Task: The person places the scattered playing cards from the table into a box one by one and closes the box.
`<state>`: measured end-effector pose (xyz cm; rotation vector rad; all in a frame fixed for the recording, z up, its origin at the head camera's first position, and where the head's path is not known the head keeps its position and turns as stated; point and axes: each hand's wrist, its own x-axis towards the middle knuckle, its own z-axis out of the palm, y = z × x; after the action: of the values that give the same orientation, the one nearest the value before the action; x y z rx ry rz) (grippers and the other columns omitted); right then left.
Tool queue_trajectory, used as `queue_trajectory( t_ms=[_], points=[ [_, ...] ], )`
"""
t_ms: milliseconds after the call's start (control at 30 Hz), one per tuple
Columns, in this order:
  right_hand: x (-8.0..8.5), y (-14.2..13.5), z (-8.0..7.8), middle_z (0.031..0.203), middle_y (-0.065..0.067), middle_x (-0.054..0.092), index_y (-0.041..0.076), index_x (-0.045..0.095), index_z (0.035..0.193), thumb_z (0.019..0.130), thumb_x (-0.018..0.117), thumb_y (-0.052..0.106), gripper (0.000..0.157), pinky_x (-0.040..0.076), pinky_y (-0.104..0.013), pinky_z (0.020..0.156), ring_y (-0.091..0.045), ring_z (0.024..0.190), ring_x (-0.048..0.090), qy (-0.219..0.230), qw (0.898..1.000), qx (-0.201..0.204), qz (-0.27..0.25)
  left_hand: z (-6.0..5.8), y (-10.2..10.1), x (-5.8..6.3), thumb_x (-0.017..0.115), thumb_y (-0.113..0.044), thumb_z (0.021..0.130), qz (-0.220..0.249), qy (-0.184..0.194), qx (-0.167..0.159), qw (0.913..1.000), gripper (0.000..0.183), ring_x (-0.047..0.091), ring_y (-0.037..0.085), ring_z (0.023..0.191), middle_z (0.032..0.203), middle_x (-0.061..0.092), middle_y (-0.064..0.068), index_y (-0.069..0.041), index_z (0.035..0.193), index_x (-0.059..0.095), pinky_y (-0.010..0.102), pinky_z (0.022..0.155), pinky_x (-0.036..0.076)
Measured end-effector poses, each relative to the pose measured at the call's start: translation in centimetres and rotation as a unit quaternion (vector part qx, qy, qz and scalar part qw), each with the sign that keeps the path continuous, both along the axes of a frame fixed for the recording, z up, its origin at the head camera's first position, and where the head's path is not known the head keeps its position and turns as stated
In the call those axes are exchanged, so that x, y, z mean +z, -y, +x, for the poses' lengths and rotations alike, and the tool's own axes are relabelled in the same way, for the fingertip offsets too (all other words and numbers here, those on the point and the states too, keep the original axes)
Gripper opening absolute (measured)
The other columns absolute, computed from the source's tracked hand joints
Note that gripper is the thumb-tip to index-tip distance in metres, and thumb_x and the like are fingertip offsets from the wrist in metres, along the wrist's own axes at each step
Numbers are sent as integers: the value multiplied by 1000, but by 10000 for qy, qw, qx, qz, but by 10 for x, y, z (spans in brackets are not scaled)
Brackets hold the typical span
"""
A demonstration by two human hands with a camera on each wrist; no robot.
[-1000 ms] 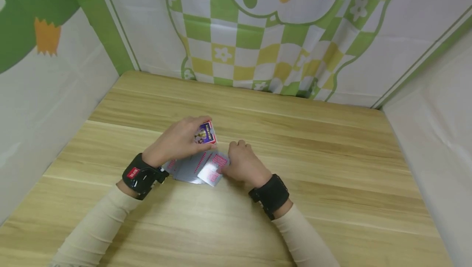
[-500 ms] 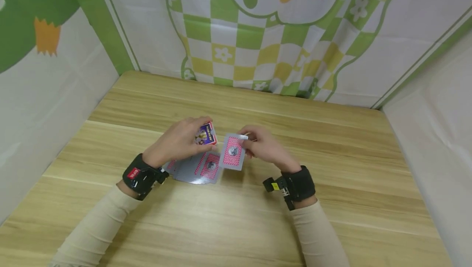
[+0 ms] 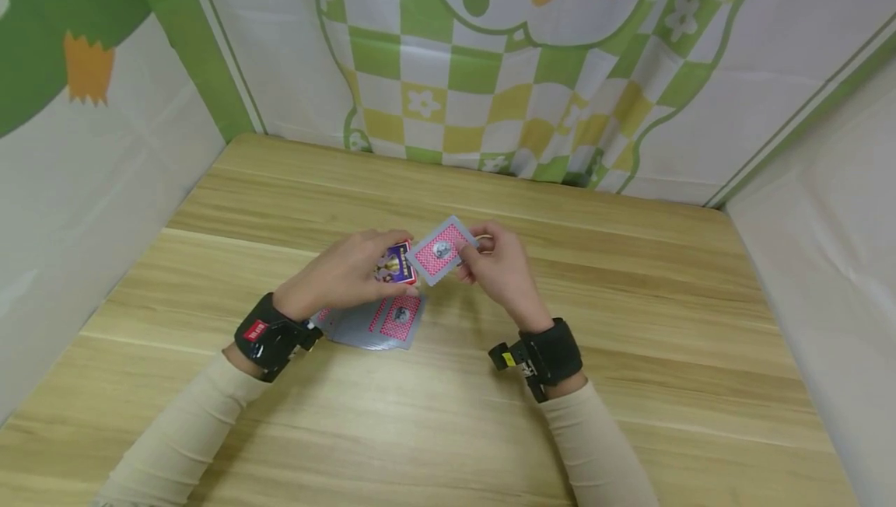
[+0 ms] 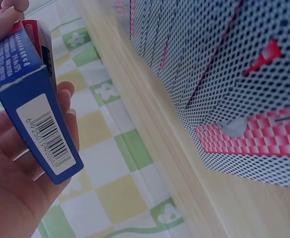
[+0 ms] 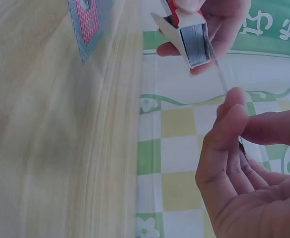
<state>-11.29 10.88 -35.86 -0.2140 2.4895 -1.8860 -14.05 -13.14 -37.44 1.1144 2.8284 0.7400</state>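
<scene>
Blue-and-purple rectangular cardboard box (image 3: 394,264), clamped between the thumb and fingers of the left hand (image 3: 334,274), above a pale wood-grain tabletop (image 3: 630,297). In the left wrist view, its blue end bears a white barcode label (image 4: 46,134); in the right wrist view, grey card edges (image 5: 194,44) show packed within its mouth. The right hand (image 3: 505,270) pinches a grey-bordered playing card with a red checkered back (image 3: 438,253), tilted, its far end at the box; whether it has entered cannot be told. Near the left hand, an overlapping spread of similar cards (image 3: 364,326) lies backs up on the tabletop. Beyond stands a white fabric curtain with green and yellow checks (image 3: 476,71).
</scene>
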Motion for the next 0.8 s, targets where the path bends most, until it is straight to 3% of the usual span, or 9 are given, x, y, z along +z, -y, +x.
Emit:
queue_trajectory(
  t_ms=[167,300,500,600,667,800],
  points=[
    [14,4,9,78,-28,64,-9,55,113,92,58,1,23,48,-20,46,-16,50,59,7,9999,-132,87,1,0,1,68,-61,73,0,93,93,9999,87,53,16,79,96,58,6,-6,136,44,36,63,50],
    [1,6,3,77,-25,66,-7,56,107,92,60,3,18,51,-23,46,-22,52,62,24,9996,-264,-115,1,0,0,70,-59,74,56,-19,-38,10000,84,53,14,77,93,58,3,-5,134,45,34,62,49],
    [-19,21,2,73,-23,68,-4,52,92,90,59,1,9,57,-48,54,-35,58,65,108,9982,-151,-566,0,-1,-4,68,-58,77,128,-143,-74,9998,80,52,11,70,85,57,-1,-4,131,47,29,53,47],
    [-23,33,7,73,-16,68,-2,57,92,89,61,5,8,57,-42,53,-25,58,65,-291,9993,66,244,0,0,-5,69,-56,77,143,-258,-7,9996,80,53,12,72,89,59,3,-2,132,47,31,55,48],
    [-25,40,11,75,-10,68,-1,61,96,90,61,8,10,55,-34,51,-17,58,63,-856,9885,241,1222,-1,0,-6,71,-53,77,105,-383,-16,9992,79,53,13,74,92,60,5,-2,132,47,32,57,49],
    [-25,51,19,86,-7,67,-2,64,106,93,57,8,18,53,-26,55,-10,68,59,-2046,9307,481,2994,-2,0,-6,73,-44,77,40,-498,-88,9987,74,54,13,74,92,61,6,0,131,47,33,59,50]
  ],
)
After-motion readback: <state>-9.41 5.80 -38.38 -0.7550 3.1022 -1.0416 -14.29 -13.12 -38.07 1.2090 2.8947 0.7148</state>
